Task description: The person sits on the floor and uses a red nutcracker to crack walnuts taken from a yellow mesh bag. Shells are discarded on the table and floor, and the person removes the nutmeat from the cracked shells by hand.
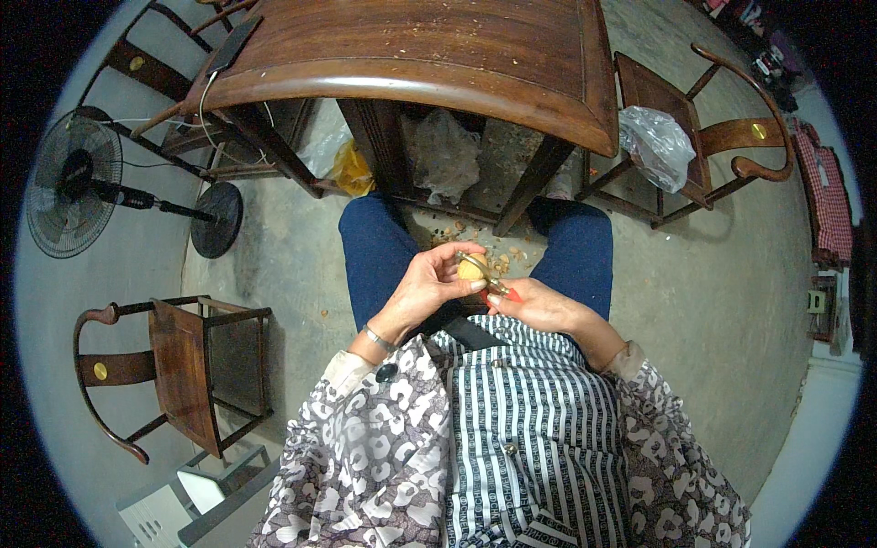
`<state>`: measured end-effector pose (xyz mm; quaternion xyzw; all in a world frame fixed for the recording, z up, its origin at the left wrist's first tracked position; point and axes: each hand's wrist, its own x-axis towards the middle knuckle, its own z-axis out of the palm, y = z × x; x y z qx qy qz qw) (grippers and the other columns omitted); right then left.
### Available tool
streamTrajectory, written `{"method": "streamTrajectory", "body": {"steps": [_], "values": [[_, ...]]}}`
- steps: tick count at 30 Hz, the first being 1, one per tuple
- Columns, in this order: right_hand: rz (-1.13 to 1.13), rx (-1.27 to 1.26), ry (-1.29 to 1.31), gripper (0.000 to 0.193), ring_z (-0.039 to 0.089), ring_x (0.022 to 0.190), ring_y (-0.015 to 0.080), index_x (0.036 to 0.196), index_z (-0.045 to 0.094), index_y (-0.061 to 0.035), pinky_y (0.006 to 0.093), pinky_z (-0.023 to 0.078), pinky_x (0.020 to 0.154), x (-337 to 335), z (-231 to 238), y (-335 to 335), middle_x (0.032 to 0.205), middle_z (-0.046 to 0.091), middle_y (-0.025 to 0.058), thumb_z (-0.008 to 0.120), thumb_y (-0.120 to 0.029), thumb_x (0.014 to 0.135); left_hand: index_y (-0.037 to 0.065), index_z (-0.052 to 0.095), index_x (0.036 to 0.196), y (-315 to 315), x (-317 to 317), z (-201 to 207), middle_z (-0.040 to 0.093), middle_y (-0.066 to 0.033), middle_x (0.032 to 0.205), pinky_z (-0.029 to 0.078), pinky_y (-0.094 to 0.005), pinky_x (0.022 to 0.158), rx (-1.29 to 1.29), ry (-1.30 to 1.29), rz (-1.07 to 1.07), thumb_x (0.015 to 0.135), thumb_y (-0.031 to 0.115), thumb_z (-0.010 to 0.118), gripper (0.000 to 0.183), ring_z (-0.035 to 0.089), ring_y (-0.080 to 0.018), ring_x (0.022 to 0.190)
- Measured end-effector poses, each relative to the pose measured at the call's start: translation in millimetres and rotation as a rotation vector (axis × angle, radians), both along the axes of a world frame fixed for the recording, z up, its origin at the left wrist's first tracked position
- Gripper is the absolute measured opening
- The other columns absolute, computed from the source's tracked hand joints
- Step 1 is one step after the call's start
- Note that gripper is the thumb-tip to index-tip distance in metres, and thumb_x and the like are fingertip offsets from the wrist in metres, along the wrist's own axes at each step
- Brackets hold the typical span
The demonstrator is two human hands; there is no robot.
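Observation:
My left hand [429, 281] is closed around a round, pale yellow walnut [470, 268] above my lap, thumb below and forefinger on top. Curved metal jaws of a red-handled nutcracker [496, 285] reach around the walnut's right side. My right hand [541, 307] grips the tool's handles, which mostly disappear beneath its fingers. Both hands are close together between my knees.
Shell bits [498, 247] litter the floor under a wooden table [411, 78]. On the table's left edge lies a phone [235, 46] with a white cable. A standing fan [78, 183] and wooden chairs [187, 374] are around me; a clear plastic bag [656, 146] rests on the right one.

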<state>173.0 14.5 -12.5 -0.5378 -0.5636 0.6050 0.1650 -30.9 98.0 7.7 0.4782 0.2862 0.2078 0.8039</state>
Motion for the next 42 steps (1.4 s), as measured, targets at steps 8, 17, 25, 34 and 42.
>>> {"method": "streamTrajectory", "body": {"steps": [8,17,25,34,42], "values": [[-0.031,0.013,-0.123,0.039,0.058,0.086,0.0204,0.111,0.052,0.0029,0.0345,0.046,0.078,-9,13,0,0.091,0.062,0.0160,0.050,-0.033,0.094,0.001,0.052,0.126,-7,-5,-14,0.064,-0.0042,0.106,0.048,-0.0237,0.087,-0.026,-0.041,0.039,0.083,-0.003,0.066,0.046,0.061,-0.0091,0.095],[-0.179,0.012,0.200,0.051,0.056,0.103,0.0216,0.131,0.043,0.0021,0.0315,0.042,0.093,-18,-4,-8,0.112,0.061,0.0160,0.054,-0.030,0.092,0.001,0.049,0.128,-10,-1,-19,0.063,-0.0050,0.111,0.046,-0.0241,0.090,-0.032,-0.080,0.009,0.084,-0.002,0.064,0.047,0.059,-0.0095,0.100],[-0.220,0.092,-0.054,0.037,0.062,0.096,0.0299,0.112,0.055,0.0024,0.0378,0.046,0.086,-33,6,-6,0.101,0.063,0.0207,0.052,-0.030,0.093,0.001,0.052,0.113,-30,20,-29,0.060,-0.0121,0.097,0.047,-0.0346,0.084,-0.328,-0.242,0.318,0.100,0.050,0.026,0.056,0.058,-0.0210,0.090],[-0.255,0.138,-0.143,0.035,0.060,0.097,0.0396,0.109,0.055,0.0029,0.0428,0.047,0.084,-45,4,-2,0.100,0.063,0.0251,0.053,-0.027,0.091,0.006,0.053,0.094,-29,40,-29,0.058,-0.0084,0.081,0.044,-0.0312,0.068,-0.498,-0.193,0.564,0.101,0.050,0.023,0.053,0.051,-0.0179,0.070],[-0.215,0.151,-0.211,0.037,0.060,0.095,0.0421,0.108,0.055,0.0045,0.0451,0.047,0.084,-42,-1,1,0.098,0.062,0.0280,0.053,-0.028,0.091,0.008,0.052,0.090,-28,42,-26,0.058,-0.0070,0.079,0.043,-0.0298,0.064,-0.509,-0.173,0.587,0.101,0.050,0.023,0.052,0.051,-0.0165,0.066]]}}
